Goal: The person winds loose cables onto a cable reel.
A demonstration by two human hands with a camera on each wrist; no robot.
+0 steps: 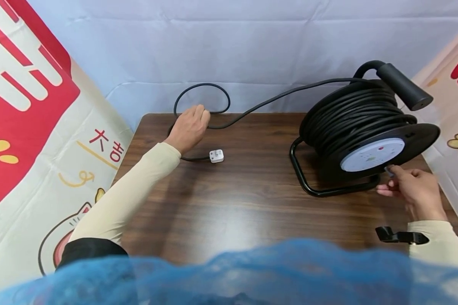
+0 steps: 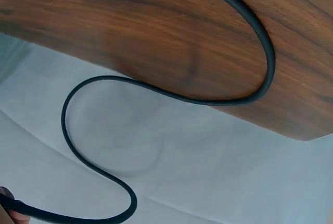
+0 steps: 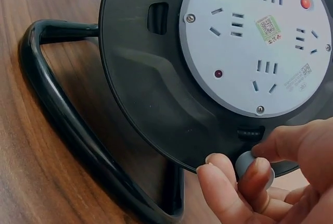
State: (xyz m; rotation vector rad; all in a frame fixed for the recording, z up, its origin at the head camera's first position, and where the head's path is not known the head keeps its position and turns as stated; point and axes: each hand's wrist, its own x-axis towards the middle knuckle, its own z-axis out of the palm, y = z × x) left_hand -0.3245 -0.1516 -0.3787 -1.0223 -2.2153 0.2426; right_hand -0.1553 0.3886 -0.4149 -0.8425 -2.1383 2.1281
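Observation:
A black cable reel (image 1: 362,114) stands at the right of the table, wound with thick black cable. Its round white socket panel (image 3: 250,31) carries several outlets and a red button. My right hand (image 1: 420,188) pinches a small grey knob (image 3: 244,162) at the lower rim of the reel's disc. Over the table's far left part, my left hand (image 1: 190,127) grips the loose black cable (image 1: 275,100), which runs over from the top of the reel. In the left wrist view only its fingertips (image 2: 20,216) show. The cable's white plug (image 1: 216,156) lies on the wood near that hand.
A bent black tube stand (image 1: 303,180) supports the reel, and a thick handle (image 1: 404,87) sticks out above. White cloth (image 1: 252,51) hangs behind the brown table (image 1: 244,203). Printed sheets (image 1: 87,169) flank both sides. Blue mesh (image 1: 252,271) blurs the near edge.

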